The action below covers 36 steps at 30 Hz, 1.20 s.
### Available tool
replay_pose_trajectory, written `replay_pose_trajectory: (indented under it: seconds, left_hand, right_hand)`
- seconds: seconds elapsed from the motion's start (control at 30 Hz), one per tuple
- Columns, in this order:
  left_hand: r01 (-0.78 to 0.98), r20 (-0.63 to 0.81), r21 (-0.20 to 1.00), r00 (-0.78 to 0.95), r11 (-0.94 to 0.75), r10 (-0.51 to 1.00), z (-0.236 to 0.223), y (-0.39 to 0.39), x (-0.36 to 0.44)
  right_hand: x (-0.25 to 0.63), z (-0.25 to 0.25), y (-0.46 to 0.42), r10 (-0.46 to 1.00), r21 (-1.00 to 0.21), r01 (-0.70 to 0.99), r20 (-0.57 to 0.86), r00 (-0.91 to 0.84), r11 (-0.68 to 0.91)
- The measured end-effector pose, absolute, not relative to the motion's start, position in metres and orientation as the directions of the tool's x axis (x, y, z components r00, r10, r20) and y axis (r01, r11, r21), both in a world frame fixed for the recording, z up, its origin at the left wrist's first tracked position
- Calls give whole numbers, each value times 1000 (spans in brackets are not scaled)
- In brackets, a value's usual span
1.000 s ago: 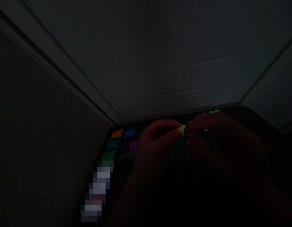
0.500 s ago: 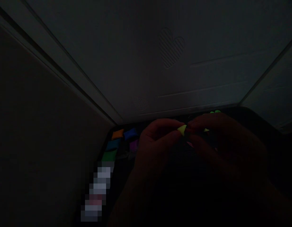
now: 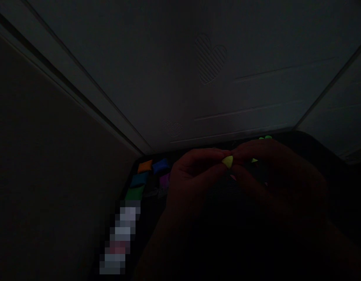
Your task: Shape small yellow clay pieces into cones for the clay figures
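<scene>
Now, both hands are on the small yellow piece!
Left hand [image 3: 187, 179] and right hand [image 3: 288, 175] pinch the yellow piece [image 3: 227, 162] between their fingertips, over the dark table [image 3: 218, 191] towards its far edge; looks like shaping, so the next move likely calls for light, even pressure. Beyond, an orange packet [image 3: 145, 166] sits at the far-left corner.

Very dim and underexposed: faint grey light grazes the heart-embossed panel [image 3: 174, 70] at twelve o'clock, while six o'clock sinks near black. The left hand [image 3: 190, 177] and right hand [image 3: 281, 177] look murky — the yellow clay lump [image 3: 228, 161] reads brighter. Coarse pixelation masks a pale strip [image 3: 120, 234] at seven.
</scene>
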State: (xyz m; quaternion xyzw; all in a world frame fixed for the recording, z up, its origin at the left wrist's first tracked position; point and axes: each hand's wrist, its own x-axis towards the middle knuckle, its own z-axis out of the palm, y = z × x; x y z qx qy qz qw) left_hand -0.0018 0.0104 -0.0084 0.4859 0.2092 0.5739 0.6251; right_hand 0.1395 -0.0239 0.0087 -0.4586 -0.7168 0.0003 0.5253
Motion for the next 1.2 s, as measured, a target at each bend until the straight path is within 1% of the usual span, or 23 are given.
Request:
replay_pose_trajectory:
  seconds: [0.27,0.47,0.67,0.87,1.2]
  left_hand:
    - [-496,261,861,244,-111,934,-6,9,-1]
    - [-480,258,867,209,-131,943,-5,9,0]
    - [-455,246,881,210,-128,946,-5,9,0]
    - [-483,267,867,240,-124,933,-7,10,0]
    - [-462,269,873,186,-158,945,-7,12,-1]
  right_hand:
    - [140,9,-23,648,-460,665,761,-47,588]
    - [139,10,-21,638,-446,662,767,-63,602]
    - [139,10,-22,657,-465,663,752,-54,586]
    - [140,9,-23,646,-454,673,762,-47,584]
    - [139,9,-22,665,-480,668,746,-29,568]
